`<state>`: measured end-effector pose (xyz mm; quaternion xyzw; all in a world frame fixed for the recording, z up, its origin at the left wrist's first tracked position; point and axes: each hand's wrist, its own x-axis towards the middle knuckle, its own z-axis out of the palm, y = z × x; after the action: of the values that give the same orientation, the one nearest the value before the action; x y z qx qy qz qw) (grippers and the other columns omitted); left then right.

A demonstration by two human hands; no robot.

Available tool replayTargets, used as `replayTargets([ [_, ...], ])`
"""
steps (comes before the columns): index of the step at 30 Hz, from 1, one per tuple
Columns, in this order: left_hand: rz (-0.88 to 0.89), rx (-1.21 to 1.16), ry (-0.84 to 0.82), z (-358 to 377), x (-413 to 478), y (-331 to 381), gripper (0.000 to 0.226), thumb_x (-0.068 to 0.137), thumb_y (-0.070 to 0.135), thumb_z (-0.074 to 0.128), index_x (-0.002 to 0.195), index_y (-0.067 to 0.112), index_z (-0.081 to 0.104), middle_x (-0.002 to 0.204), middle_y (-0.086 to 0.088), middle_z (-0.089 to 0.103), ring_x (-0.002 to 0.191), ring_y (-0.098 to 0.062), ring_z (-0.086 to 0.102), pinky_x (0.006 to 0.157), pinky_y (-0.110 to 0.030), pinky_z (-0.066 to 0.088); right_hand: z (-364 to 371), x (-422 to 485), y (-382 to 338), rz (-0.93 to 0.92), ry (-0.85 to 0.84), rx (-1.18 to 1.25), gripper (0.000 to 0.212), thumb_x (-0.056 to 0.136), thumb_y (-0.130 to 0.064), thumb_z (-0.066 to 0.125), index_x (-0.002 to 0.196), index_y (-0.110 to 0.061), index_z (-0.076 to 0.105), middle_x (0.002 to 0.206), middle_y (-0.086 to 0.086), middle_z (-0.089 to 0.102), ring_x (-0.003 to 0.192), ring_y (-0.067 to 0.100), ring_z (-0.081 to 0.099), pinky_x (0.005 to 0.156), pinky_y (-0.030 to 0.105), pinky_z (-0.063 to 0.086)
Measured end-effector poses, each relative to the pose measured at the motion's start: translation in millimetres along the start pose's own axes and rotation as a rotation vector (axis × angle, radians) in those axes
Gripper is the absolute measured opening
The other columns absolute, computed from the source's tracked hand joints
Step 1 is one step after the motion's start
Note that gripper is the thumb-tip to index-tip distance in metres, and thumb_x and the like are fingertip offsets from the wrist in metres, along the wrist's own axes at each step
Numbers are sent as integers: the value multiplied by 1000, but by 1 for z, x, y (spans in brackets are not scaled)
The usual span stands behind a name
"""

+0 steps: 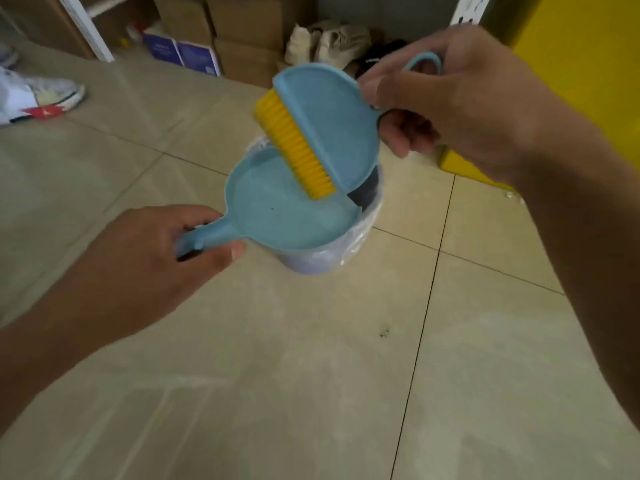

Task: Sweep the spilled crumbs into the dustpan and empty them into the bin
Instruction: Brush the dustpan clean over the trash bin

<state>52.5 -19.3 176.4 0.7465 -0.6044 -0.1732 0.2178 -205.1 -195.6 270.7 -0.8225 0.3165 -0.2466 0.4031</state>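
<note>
My left hand [152, 261] grips the handle of a light blue dustpan [284, 206], held over a small lilac bin [322, 258] lined with a clear plastic bag. My right hand [460, 105] holds a light blue hand brush [329, 123] with yellow bristles [294, 143] by its looped handle. The bristles touch the far side of the dustpan's tray. The tray looks almost bare, with one tiny dark speck. Most of the bin's opening is hidden under the dustpan.
Beige tiled floor [311, 375] with dark grout lines and a small dark mark right of centre. A white sneaker [41, 95] lies at far left. Cardboard boxes [242, 36], blue boxes and beige shoes line the back. A yellow panel [588, 64] stands at right.
</note>
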Motion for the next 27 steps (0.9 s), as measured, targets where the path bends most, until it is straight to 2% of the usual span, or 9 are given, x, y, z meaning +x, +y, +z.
replayTargets([
  [5,-321,-94,16,61,-103,-50,41,82,76,61,85,36,70,55,6,62,46,2,57,47,-16,44,41,-42,-16,-249,-326,-162,19,98,-23,59,106,-18,75,71,-7,71,59,8,66,53,13,45],
  [7,-389,-297,41,92,-116,-53,21,89,35,76,107,42,70,82,8,78,82,19,65,69,7,42,74,-54,-13,-307,-452,-315,20,97,-26,59,106,-20,75,77,-10,72,63,4,65,55,16,47],
  [8,-373,-284,39,109,-126,-58,37,95,5,64,128,22,62,114,-10,77,113,18,59,88,17,23,92,-57,-8,-320,-507,-413,21,96,-28,56,106,-22,74,77,-8,71,63,6,64,57,20,48],
  [9,-505,-196,104,121,-118,-54,44,102,-8,41,141,12,47,138,-19,65,134,7,50,95,17,1,110,-59,-2,-318,-549,-509,23,96,-30,53,106,-23,73,76,-6,70,61,8,62,56,22,48],
  [10,-494,-25,58,133,-119,-56,47,104,-2,44,142,26,46,135,-15,68,130,0,54,94,17,3,128,-62,9,-300,-580,-597,24,97,-31,50,107,-24,70,76,-5,69,61,9,61,54,22,48],
  [12,-277,-72,43,159,-113,-54,22,94,42,59,108,58,57,87,5,76,78,-7,70,71,-2,46,156,-73,32,-245,-579,-764,24,95,-25,46,111,-24,64,79,-6,65,62,12,61,50,27,44],
  [15,-321,-125,-27,186,-111,-73,35,87,64,50,103,37,65,57,-1,61,50,-13,59,52,-31,47,188,-94,66,-167,-541,-985,38,74,-15,43,102,-17,69,71,-4,66,54,17,64,47,26,27],
  [19,-312,-58,1,214,-84,-82,43,91,62,49,104,26,68,50,4,50,55,-16,64,50,-31,39,207,-102,107,-117,-408,-1085,50,66,-18,29,83,-13,76,53,-4,62,38,14,58,45,23,21],
  [27,-326,108,-50,245,-81,-100,65,90,68,30,127,22,58,81,-1,79,81,-27,77,66,-37,57,237,-86,139,-128,-406,-1169,38,66,-16,43,83,-11,77,57,-3,63,43,16,58,48,24,29],
])
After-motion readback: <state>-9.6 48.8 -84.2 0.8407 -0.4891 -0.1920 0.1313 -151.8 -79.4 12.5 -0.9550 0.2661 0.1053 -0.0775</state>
